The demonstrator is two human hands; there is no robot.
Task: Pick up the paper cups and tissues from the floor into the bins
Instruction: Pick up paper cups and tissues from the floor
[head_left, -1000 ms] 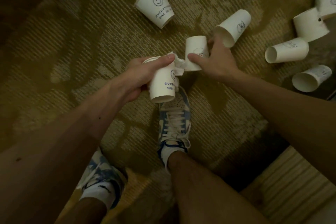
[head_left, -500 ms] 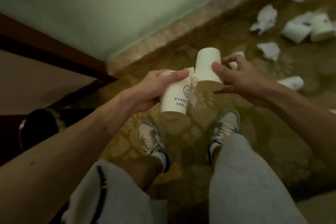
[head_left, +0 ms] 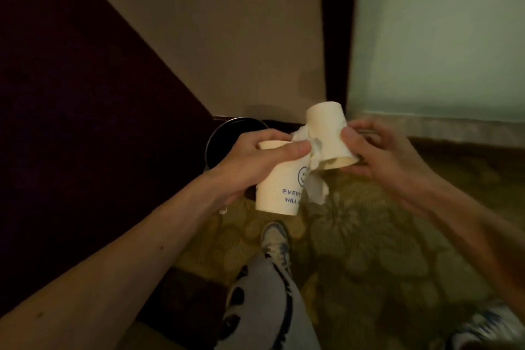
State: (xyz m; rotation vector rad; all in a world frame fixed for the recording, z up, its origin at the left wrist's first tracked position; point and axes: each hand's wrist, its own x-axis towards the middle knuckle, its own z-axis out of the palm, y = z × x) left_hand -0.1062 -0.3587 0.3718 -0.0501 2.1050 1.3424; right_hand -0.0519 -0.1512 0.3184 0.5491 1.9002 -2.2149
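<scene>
My left hand (head_left: 252, 158) grips a white paper cup (head_left: 279, 190) by its rim; the cup bears a blue smiley and blue lettering. A crumpled white tissue (head_left: 314, 179) hangs between the two cups, pinched against the left one. My right hand (head_left: 380, 150) holds a second paper cup (head_left: 326, 133) upside down, its mouth facing down. Both hands are raised in front of me. A dark round bin (head_left: 227, 133) with a metal rim stands on the floor just behind my left hand, partly hidden by it.
A dark wooden panel (head_left: 85, 94) fills the left side, with a beige wall (head_left: 227, 37) and a pale green wall (head_left: 440, 37) behind. Patterned olive carpet (head_left: 369, 250) lies below. My sneaker (head_left: 275, 241) and a leg in grey shorts (head_left: 270, 307) show at bottom centre.
I have stood up and turned left from the littered floor; the bin has come from the far left to just behind my left hand. Both hands still hold their cups.
</scene>
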